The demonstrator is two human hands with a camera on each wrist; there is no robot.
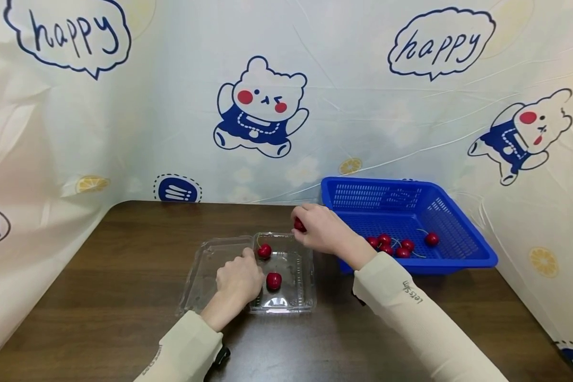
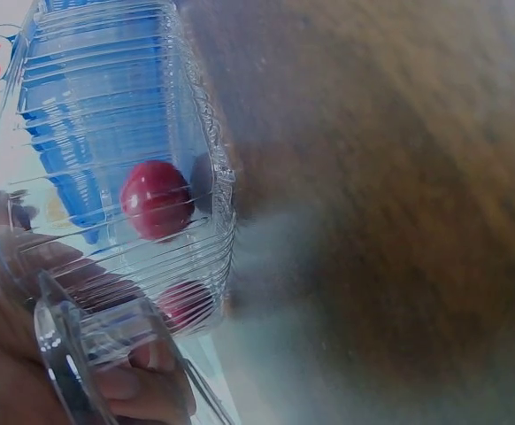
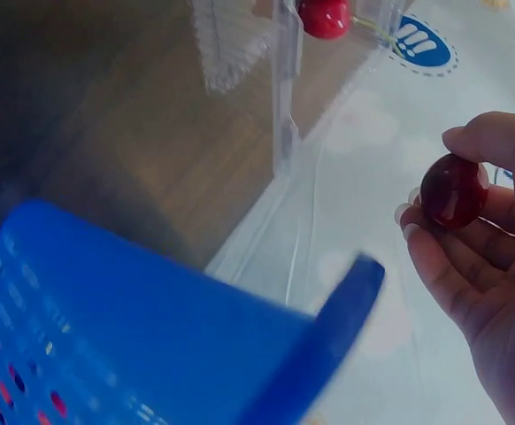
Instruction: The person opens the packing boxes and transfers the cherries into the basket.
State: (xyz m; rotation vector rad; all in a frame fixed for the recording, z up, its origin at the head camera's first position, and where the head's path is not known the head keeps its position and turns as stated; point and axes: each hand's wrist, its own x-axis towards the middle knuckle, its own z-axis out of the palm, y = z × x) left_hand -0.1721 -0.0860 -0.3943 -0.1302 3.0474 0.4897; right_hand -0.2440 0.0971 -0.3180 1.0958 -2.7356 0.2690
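A clear plastic clamshell box lies unfolded on the table, its lid on the left. Two cherries sit in its right half: one cherry at the back with a stem, another cherry nearer the front. My left hand grips the box along the fold between lid and base; its fingers show through the plastic in the left wrist view. Above the back right corner of the box, my right hand pinches a dark red cherry between thumb and fingers.
A blue plastic basket stands to the right of the box. Several cherries with stems lie inside it, partly hidden by my right forearm. Behind the brown table hangs a printed cloth.
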